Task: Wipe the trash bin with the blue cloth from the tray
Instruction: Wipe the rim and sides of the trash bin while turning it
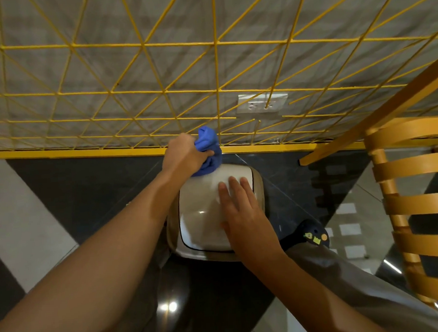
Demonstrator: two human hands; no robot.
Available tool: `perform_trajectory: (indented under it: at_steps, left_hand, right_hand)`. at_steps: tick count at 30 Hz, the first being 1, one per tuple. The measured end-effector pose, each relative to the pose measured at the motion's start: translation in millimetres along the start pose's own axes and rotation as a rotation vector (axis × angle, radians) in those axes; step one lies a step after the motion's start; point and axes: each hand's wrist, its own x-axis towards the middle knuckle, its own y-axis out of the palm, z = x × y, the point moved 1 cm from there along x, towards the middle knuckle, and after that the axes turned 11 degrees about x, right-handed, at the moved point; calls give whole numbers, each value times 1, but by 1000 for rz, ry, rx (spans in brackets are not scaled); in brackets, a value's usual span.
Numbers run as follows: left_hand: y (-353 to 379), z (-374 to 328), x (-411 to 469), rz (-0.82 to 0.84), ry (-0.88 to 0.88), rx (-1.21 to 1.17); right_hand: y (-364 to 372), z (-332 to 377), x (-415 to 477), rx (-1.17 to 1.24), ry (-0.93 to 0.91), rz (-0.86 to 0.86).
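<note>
Left hand (184, 156) bunches the soft blue cloth (208, 151) at the trash bin (203, 213) lid's twelve o'clock edge, right hand (241, 210) flat and open steadying the glossy, likely slippery lid at three o'clock.

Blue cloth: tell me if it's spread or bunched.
Bunched: the left hand grips the blue cloth wadded against the far edge of the trash bin.

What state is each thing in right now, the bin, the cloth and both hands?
trash bin: lid closed.
blue cloth: bunched up, at the lid's far edge.
left hand: grips the cloth.
right hand: fingers straight, resting flat on the lid.
</note>
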Motion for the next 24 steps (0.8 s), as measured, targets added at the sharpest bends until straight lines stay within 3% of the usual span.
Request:
perform_trajectory:
  at_steps: [4,11,16,24]
  left_hand:
    - [-4,-6,11,39,-81,52]
    - [23,-43,6,18,135,81]
    - [12,-12,14,-27,-23,122]
    - [-1,40,-36,-309,-165,-146]
  right_hand:
    - [1,0,0,5,-1,-3]
    - [0,0,1,-24,-10,-20]
    - [1,0,1,8,-5,-19]
    - [1,-1,1,21,-17,-24]
